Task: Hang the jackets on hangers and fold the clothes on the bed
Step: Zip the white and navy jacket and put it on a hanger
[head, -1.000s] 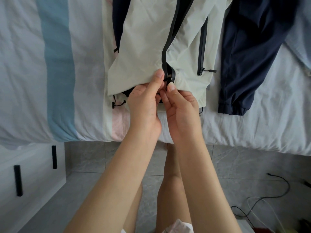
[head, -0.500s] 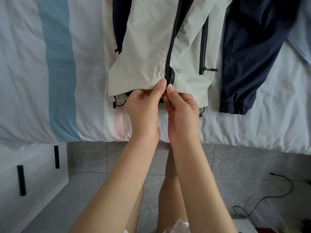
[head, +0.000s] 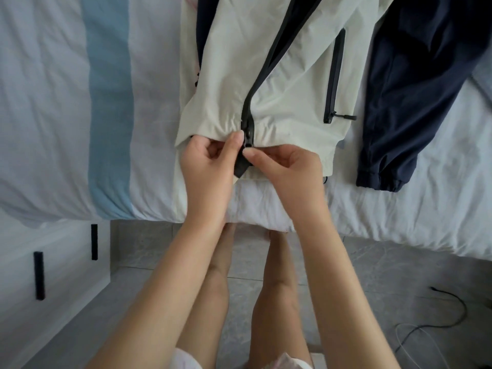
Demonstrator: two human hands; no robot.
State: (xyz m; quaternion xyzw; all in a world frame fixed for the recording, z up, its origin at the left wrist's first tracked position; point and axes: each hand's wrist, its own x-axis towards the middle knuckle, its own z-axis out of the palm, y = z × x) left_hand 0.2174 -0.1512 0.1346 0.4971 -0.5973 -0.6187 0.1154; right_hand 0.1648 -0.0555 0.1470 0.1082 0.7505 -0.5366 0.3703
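Observation:
A cream jacket [head: 290, 83] with a black front zipper [head: 247, 115] lies on the bed [head: 53, 102], hem toward me. My left hand [head: 207, 166] pinches the left side of the hem at the zipper's bottom end. My right hand [head: 290, 169] pinches the right side of the hem at the zipper base, fingertips meeting my left thumb there. The two zipper halves meet at the hem and spread apart further up. A black pocket zipper [head: 334, 75] runs down the jacket's right panel. Navy trousers [head: 415, 89] lie to the right of the jacket.
A blue stripe [head: 110, 107] runs across the white bedcover at the left. A white cabinet with black handles [head: 40, 275] stands at the lower left. Grey floor tiles lie below the bed edge. Cables [head: 450, 312] trail on the floor at the lower right.
My hands have drawn slightly apart at the hem. The two zipper sides now sit joined at the bottom, and the hem fabric is bunched there. The view has shifted a little closer.

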